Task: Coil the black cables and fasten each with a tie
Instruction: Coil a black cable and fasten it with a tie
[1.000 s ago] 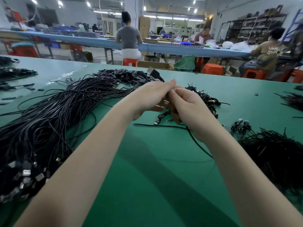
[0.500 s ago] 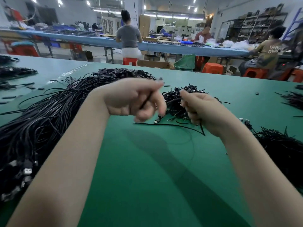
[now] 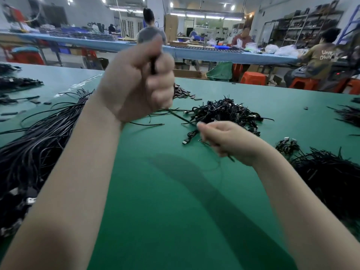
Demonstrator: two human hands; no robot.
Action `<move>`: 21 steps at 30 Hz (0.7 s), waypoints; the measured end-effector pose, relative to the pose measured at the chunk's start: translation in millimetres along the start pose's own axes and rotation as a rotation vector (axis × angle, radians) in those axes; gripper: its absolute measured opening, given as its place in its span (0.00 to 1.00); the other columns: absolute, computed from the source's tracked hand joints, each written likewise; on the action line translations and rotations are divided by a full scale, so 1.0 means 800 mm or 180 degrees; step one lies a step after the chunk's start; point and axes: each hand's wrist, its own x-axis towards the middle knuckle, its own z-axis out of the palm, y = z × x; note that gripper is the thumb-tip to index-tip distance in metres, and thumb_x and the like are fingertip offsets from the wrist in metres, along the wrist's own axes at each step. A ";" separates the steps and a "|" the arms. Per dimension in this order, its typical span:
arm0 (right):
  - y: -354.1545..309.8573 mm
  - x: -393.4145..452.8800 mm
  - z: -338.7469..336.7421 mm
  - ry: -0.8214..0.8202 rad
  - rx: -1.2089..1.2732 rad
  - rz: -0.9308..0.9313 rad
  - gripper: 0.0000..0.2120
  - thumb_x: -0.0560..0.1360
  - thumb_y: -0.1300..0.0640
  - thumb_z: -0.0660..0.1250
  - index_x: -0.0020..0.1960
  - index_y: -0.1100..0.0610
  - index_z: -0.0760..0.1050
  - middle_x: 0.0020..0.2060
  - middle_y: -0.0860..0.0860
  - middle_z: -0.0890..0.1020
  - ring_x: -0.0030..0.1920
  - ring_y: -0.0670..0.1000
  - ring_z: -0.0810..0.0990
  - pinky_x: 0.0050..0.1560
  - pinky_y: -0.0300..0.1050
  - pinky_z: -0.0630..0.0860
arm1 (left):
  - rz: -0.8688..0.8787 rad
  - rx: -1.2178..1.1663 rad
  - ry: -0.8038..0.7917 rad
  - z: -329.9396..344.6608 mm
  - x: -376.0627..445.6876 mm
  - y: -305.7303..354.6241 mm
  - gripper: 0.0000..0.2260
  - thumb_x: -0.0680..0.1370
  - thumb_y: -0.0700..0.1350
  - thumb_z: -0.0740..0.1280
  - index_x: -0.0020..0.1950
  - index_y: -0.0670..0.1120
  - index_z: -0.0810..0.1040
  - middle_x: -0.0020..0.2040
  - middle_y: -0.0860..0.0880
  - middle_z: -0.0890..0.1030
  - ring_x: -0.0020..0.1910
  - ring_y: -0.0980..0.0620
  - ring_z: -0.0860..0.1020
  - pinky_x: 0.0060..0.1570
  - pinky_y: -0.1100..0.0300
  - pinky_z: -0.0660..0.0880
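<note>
Item: black cable [image 3: 176,116], stretched between our two hands above the green table [image 3: 175,191]. Our left hand [image 3: 139,82], raised and blurred, is fisted around one end. Our right hand [image 3: 227,142], lower, pinches the other part near its connector. Loose cables [image 3: 39,137] lie heaped at left; a pile of coiled cables [image 3: 226,113] sits behind our right hand.

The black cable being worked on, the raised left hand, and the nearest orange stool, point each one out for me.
black cable [image 3: 180,117]: head view, stretch between the hands.
left hand [image 3: 139,80]: head view, back of the fist.
orange stool [image 3: 253,78]: head view, seat top.
</note>
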 end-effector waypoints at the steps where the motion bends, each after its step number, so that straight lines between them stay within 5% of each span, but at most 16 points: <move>1: -0.001 0.001 -0.007 0.0420 0.0040 -0.0084 0.18 0.78 0.42 0.61 0.36 0.54 0.71 0.25 0.45 0.65 0.26 0.47 0.60 0.28 0.40 0.58 | -0.0396 0.0393 -0.0363 0.002 -0.004 -0.001 0.25 0.80 0.53 0.52 0.30 0.48 0.80 0.23 0.54 0.76 0.21 0.57 0.73 0.26 0.66 0.70; 3: -0.008 0.003 -0.015 0.0883 0.0358 -0.0349 0.18 0.78 0.43 0.62 0.35 0.53 0.73 0.24 0.44 0.65 0.25 0.47 0.60 0.27 0.40 0.57 | -0.1299 0.1399 -0.0640 0.004 0.001 -0.017 0.27 0.82 0.53 0.51 0.36 0.46 0.84 0.30 0.47 0.82 0.27 0.52 0.78 0.33 0.62 0.73; 5: -0.019 0.002 -0.009 0.0927 0.0482 -0.0677 0.16 0.80 0.47 0.61 0.37 0.51 0.77 0.24 0.43 0.65 0.25 0.46 0.60 0.26 0.39 0.57 | -0.1645 0.1787 -0.0065 0.012 0.018 -0.041 0.27 0.84 0.52 0.49 0.41 0.46 0.85 0.38 0.47 0.84 0.36 0.52 0.82 0.41 0.56 0.75; 8: -0.028 0.001 0.012 0.0467 0.0870 -0.0936 0.14 0.82 0.51 0.56 0.43 0.49 0.77 0.26 0.44 0.66 0.26 0.46 0.60 0.25 0.37 0.58 | -0.0773 0.0700 0.1192 0.013 0.044 -0.059 0.22 0.84 0.53 0.49 0.55 0.42 0.78 0.41 0.48 0.85 0.41 0.53 0.84 0.48 0.56 0.78; 10: -0.022 0.003 0.017 0.0002 0.1002 -0.0828 0.14 0.83 0.51 0.54 0.46 0.50 0.76 0.27 0.46 0.65 0.25 0.46 0.59 0.26 0.37 0.57 | -0.0198 0.0006 0.1385 0.003 0.048 -0.052 0.24 0.85 0.54 0.47 0.61 0.41 0.76 0.49 0.45 0.85 0.50 0.50 0.83 0.50 0.58 0.79; 12: -0.006 0.006 0.017 -0.0466 0.0920 -0.0464 0.14 0.83 0.49 0.55 0.47 0.51 0.76 0.29 0.48 0.63 0.27 0.47 0.58 0.28 0.37 0.58 | 0.0225 -0.0480 0.1061 -0.007 0.039 -0.039 0.25 0.84 0.54 0.47 0.58 0.42 0.79 0.50 0.46 0.85 0.48 0.51 0.83 0.46 0.60 0.78; 15: 0.020 0.010 0.014 -0.0523 0.0322 0.0088 0.15 0.81 0.47 0.57 0.44 0.55 0.74 0.28 0.47 0.62 0.27 0.48 0.58 0.28 0.38 0.58 | 0.0309 -0.0565 0.0540 -0.014 0.022 -0.026 0.24 0.83 0.55 0.51 0.40 0.49 0.83 0.34 0.53 0.81 0.34 0.55 0.79 0.37 0.63 0.75; 18: 0.025 0.010 0.002 0.0287 -0.0702 0.0206 0.20 0.77 0.40 0.62 0.35 0.54 0.72 0.24 0.44 0.66 0.25 0.46 0.61 0.26 0.38 0.60 | -0.0413 0.0080 -0.0259 -0.022 0.011 -0.025 0.22 0.80 0.55 0.54 0.32 0.49 0.78 0.23 0.55 0.74 0.22 0.57 0.71 0.29 0.63 0.68; 21: 0.009 0.008 -0.014 0.1286 -0.0938 -0.0306 0.20 0.77 0.41 0.63 0.33 0.54 0.73 0.19 0.42 0.66 0.22 0.42 0.62 0.23 0.34 0.60 | -0.1773 0.1634 -0.0363 -0.022 0.022 -0.052 0.24 0.81 0.58 0.52 0.43 0.48 0.84 0.33 0.49 0.83 0.28 0.54 0.79 0.29 0.65 0.72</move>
